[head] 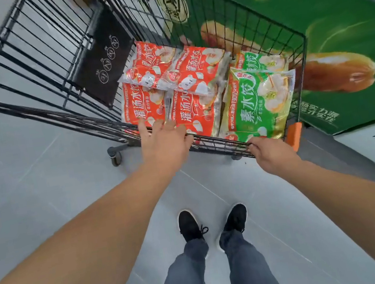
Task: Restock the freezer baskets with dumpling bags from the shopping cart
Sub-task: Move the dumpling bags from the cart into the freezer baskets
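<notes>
A black wire shopping cart (296,54) stands in front of me. Inside lie several red dumpling bags (189,72) on the left and two green dumpling bags (261,102) on the right. My left hand (165,143) reaches over the cart's near rim with fingers spread, its fingertips at the edge of a red bag. My right hand (270,152) grips the near rim bar next to an orange corner bumper (294,135), just below the green bag.
A green freezer side panel (324,19) with food pictures runs along the cart's right side. A black flap (105,58) hangs inside the cart. Grey tiled floor (39,179) spreads to the left. My black shoes (190,225) stand below.
</notes>
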Demonstrator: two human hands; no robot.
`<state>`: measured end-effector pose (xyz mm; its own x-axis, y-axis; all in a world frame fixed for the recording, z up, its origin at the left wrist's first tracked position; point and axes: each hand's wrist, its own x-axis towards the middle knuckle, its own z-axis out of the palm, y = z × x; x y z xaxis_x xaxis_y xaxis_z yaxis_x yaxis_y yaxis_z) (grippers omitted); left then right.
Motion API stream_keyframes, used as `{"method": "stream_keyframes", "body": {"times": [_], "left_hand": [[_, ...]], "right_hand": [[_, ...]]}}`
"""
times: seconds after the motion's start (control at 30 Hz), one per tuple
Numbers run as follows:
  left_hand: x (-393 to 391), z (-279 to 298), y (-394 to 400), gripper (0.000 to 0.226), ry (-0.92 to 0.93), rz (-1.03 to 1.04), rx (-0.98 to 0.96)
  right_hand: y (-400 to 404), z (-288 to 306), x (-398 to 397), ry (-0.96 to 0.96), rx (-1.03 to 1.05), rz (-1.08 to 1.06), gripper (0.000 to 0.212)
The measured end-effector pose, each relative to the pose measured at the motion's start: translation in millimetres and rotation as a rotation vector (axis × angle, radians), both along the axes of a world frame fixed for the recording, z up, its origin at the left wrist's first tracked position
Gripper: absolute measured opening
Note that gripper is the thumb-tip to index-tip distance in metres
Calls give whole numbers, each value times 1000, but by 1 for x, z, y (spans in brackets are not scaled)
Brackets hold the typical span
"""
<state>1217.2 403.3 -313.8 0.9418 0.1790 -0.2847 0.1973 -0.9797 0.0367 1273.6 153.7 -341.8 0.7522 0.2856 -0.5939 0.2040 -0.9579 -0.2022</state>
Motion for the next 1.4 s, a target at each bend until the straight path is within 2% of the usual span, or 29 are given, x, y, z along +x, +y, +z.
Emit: {"method": "stream_keyframes", "body": {"times": [0.13,0.37,0.83,1.1,1.4], "left_hand": [[24,-5,-18,35,-59,-39,20],[73,-4,-11,34,-47,-77,30],[163,-3,25,36,19,-177,13],[164,-6,21,36,-33,-179,24],[185,-4,40,34,83,-160,-35]], "right_hand": [[4,-2,9,-7,11,-56,34],[8,-4,38,46,94,-143,30],[46,-2,91,68,109,-275,27],[43,-4,97,53,73,-306,33],[57,-6,106,43,96,-315,33]]}}
